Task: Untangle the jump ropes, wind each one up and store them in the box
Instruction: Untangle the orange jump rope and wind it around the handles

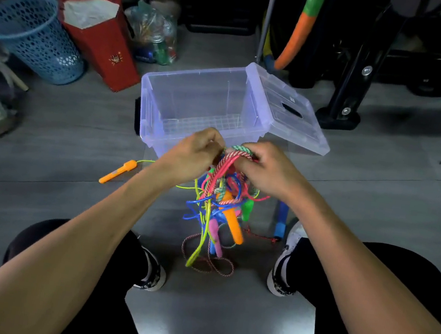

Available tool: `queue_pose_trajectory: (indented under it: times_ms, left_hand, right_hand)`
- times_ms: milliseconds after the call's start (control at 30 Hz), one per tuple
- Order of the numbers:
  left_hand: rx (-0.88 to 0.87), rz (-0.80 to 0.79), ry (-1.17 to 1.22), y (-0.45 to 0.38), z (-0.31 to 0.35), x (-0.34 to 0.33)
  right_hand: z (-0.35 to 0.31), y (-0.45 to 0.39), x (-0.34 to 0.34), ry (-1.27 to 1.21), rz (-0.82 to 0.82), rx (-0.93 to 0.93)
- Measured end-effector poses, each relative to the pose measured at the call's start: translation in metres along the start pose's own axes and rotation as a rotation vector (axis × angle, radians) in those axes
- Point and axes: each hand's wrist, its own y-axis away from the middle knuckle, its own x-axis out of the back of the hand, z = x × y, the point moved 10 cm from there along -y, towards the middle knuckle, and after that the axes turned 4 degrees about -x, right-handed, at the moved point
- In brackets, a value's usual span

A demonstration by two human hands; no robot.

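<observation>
A tangle of jump ropes hangs between my knees, held up over the grey floor, with red, blue, yellow-green and braided cords and orange, pink and green handles. My left hand and my right hand both grip the top of the tangle, close together. One orange handle lies on the floor to the left, joined by a thin yellow-green cord. A blue handle rests by my right shoe. The clear plastic box stands open just beyond my hands, with nothing inside.
The box lid leans against the box's right side. At the back left stand a blue mesh basket, a red bag and a plastic bag of items. Black equipment legs stand at the back right.
</observation>
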Motion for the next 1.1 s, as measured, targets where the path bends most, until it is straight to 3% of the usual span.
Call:
queue_pose_trajectory:
  times_ms: [133,333,467,533,633,733,800,867,933,1100]
  left_hand:
    - [-0.009,0.022,-0.145,-0.001,-0.002,-0.004]
    - [0.092,0.047,0.130,-0.002,0.000,0.002]
    - [0.058,0.132,0.112,-0.001,0.003,0.009]
    - [0.042,0.177,0.035,0.000,0.004,0.013]
    - [0.043,0.212,0.091,0.001,0.003,0.017]
    - [0.055,0.238,0.219,0.004,0.003,0.022]
    - [0.062,0.243,0.268,0.005,0.004,0.024]
    - [0.075,0.223,0.317,0.007,0.005,0.021]
    - [0.078,0.198,0.349,0.007,0.007,0.017]
    - [0.112,0.191,0.342,0.009,0.004,0.014]
  right_hand:
    - [0.016,-0.002,-0.012,0.076,-0.161,-0.063]
    - [0.053,0.014,-0.040,0.535,-0.356,-0.084]
    - [0.033,0.022,-0.048,0.759,-0.212,0.171]
    - [0.010,0.030,-0.046,0.743,-0.086,0.329]
    - [0.002,0.042,-0.058,0.751,-0.122,0.397]
    - [0.023,0.043,-0.063,0.716,-0.227,0.240]
    - [0.035,0.039,-0.053,0.467,-0.230,0.045]
    - [0.040,0.034,-0.041,0.112,-0.157,-0.122]
    - [0.044,0.028,-0.026,-0.058,-0.012,-0.213]
    - [0.028,0.019,-0.019,0.129,0.035,-0.089]
